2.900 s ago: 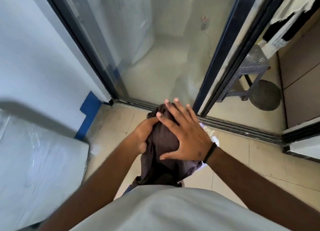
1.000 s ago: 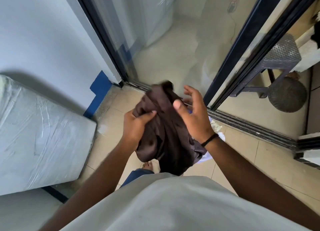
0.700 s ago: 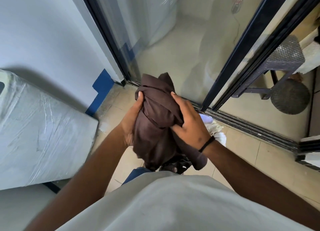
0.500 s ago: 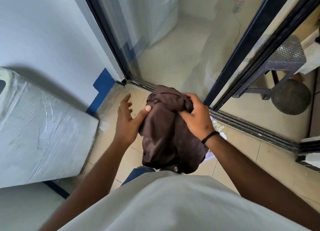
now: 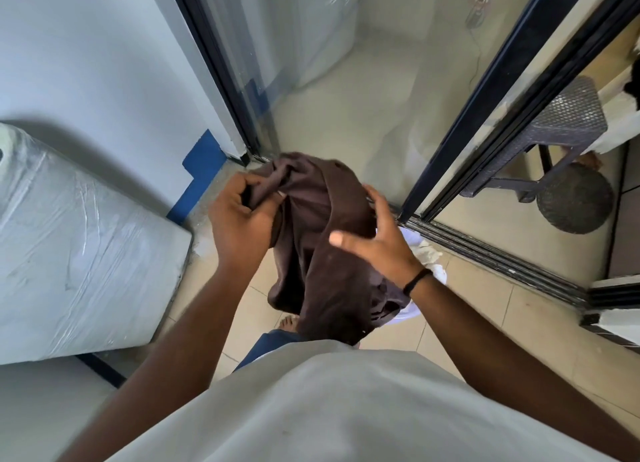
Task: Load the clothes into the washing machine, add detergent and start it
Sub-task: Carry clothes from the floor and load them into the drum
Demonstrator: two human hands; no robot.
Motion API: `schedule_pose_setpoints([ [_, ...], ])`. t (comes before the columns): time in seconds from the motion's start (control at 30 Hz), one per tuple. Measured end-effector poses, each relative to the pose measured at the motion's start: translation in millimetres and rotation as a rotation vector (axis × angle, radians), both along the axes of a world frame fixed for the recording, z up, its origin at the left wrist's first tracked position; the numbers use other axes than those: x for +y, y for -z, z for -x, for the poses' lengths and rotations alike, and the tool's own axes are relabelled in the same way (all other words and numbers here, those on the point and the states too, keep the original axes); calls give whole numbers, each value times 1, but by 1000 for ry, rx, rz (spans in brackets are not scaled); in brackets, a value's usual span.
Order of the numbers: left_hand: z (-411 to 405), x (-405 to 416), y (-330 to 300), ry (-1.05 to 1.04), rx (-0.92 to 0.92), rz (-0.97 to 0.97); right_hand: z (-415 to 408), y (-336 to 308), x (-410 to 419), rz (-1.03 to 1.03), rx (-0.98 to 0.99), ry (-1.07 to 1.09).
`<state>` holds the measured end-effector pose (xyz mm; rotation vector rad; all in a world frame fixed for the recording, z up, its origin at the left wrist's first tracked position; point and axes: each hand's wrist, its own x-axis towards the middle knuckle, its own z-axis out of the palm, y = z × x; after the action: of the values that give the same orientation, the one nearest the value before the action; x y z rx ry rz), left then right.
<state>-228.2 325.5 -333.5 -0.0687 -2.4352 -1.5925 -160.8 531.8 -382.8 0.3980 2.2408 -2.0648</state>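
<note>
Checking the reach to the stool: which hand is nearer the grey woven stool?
Right. The right hand is on the brown garment's stool-facing side; the left hand grips its far side, away from the grey woven stool.

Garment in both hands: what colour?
Dark brown garment, plain, no pattern visible; head view.

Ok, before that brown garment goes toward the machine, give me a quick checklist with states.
1. Left hand grips the brown garment: ok, fingers curled into the cloth.
2. Right hand has a hold: not ok, fingers spread, only resting on the cloth.
3. Garment clear of the floor: ok, it hangs in front of the body.
4. Washing machine lid open: cannot tell, only the plastic-wrapped appliance side shows.
5. More clothes waiting: ok, white laundry lies behind the right wrist.
6. Detergent at hand: cannot tell, none in view.
</note>
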Motion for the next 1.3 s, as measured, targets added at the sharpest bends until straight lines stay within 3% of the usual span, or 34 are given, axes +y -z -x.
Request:
schedule_pose_setpoints([
  [0.07,10,2,-8,-100,-10,-153,-14,20,2,-174,-51,-140],
  [0.17,24,3,-17,-157,-130,-282,-19,31,-4,-298,-62,-8],
  [0.3,15,5,-17,45,-228,-198,7,-14,-23,-28,68,231],
  [0.4,-13,13,-10,348,-392,-277,39,-53,-37,347,6,338],
  [0.47,-29,22,-2,447,-490,-312,50,-70,-39,411,-61,244],
  [0.57,-36,31,7,255,-459,-187,48,-79,-30,441,-114,-61],
  [0.67,-32,29,7,69,-453,-267,42,-75,-10,243,-52,-31],
  [0.73,-26,25,0,9,-512,-448,34,-57,5,8,79,145],
  [0.8,-20,21,-11,-8,-564,-663,19,-32,16,-161,125,147],
  [0.9,-9,12,-23,165,-707,-1015,-3,8,17,-193,-32,-143],
  [0.97,-6,8,-26,336,-833,-1116,-8,25,7,-222,-77,-142],
  [1.03,-3,9,-22,356,-863,-1102,-5,30,-3,-206,-83,8],
  [1.17,-2,6,-1,224,-714,-969,6,14,-18,-76,-117,276],
  [1.3,-11,7,17,515,-515,-384,20,-23,-28,443,-309,475],
])
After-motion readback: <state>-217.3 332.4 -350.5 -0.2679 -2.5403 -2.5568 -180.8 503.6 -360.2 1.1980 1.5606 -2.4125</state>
